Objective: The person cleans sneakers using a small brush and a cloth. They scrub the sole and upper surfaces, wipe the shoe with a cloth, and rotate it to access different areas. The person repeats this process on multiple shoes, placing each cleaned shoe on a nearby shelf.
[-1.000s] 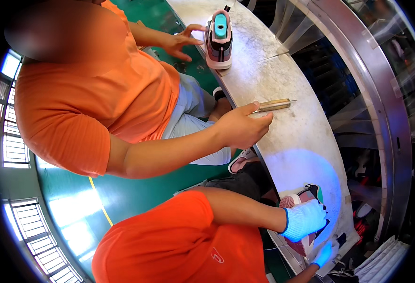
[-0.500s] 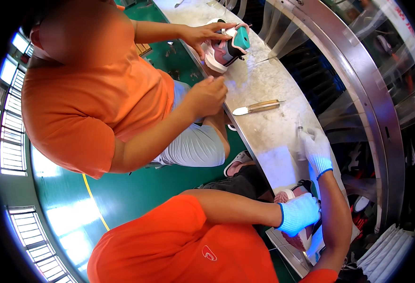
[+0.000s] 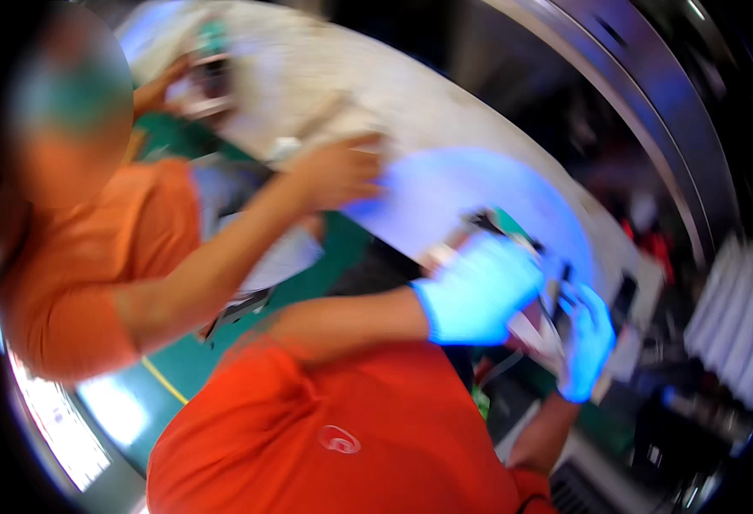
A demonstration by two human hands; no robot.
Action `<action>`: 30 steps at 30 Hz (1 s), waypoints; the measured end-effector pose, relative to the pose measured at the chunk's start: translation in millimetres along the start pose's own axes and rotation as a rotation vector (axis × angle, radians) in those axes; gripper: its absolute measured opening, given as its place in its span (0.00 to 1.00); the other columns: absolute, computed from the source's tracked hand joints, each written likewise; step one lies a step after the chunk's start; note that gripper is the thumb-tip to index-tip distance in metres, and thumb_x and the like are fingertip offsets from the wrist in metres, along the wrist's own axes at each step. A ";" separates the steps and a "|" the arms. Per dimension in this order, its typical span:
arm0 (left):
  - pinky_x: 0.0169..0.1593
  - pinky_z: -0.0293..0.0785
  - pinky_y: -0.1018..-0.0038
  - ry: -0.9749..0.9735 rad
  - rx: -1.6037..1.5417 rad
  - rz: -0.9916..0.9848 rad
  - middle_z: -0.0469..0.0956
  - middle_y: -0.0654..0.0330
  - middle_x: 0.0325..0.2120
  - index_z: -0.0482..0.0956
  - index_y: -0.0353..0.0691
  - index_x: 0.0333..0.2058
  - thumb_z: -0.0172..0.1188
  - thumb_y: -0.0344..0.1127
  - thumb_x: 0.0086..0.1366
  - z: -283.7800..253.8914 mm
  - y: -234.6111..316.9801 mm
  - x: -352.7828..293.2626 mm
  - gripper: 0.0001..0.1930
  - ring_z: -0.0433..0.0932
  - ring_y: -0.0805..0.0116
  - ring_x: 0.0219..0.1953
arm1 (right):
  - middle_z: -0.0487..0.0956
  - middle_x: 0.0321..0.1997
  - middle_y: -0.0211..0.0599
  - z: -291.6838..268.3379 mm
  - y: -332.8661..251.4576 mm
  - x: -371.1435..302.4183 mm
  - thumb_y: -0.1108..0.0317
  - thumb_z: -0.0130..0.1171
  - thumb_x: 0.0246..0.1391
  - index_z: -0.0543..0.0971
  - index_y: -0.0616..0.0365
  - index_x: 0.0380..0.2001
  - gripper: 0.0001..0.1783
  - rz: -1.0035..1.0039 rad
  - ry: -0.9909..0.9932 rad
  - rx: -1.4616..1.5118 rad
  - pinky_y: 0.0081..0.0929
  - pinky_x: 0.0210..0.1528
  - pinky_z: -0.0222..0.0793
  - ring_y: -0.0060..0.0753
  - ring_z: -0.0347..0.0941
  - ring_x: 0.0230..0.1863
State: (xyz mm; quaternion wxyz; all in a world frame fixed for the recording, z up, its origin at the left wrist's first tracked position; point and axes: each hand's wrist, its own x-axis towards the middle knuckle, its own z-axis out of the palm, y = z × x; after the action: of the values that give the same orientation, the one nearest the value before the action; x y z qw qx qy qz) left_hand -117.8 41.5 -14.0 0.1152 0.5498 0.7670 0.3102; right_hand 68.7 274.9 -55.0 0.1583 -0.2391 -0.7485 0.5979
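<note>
Motion blurs the whole picture. A shoe [image 3: 530,330], pinkish and white with a green and black upper part, is between my hands over the table's near end. My left hand [image 3: 488,291], in a white glove lit blue, is closed over its side and covers much of it. My right hand [image 3: 589,343], gloved too, stands at the shoe's other side with its fingers apart and bent; I see nothing held in it. Whether its fingertips touch the shoe, I cannot tell.
At left a co-worker in orange rests one hand on another shoe [image 3: 211,73]. Their other hand [image 3: 346,171] reaches over the table [image 3: 428,94] near a blurred wooden-handled tool [image 3: 321,118]. A curved metal frame [image 3: 650,111] runs along the right, above white ribbed material [image 3: 736,317].
The view has swung and blurred. My right hand has left the slim clear tool up the table and come back beside the shoe. The co-worker's near hand has reached out over the table.
</note>
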 end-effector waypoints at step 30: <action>0.63 0.79 0.63 0.194 -0.332 -0.107 0.84 0.51 0.53 0.84 0.33 0.55 0.71 0.22 0.57 -6.6 -117.5 -31.1 0.24 0.84 0.55 0.56 | 0.89 0.51 0.51 47.7 7.6 -61.1 0.67 0.69 0.63 0.84 0.69 0.60 0.25 -0.223 0.369 -0.456 0.38 0.58 0.82 0.47 0.88 0.53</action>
State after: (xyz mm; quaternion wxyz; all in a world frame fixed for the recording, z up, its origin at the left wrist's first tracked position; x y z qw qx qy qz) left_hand -200.4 -13.1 -84.8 0.1465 0.4492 0.7409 0.4773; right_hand 96.1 203.7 -70.6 0.2982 -0.2895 -0.8435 0.3403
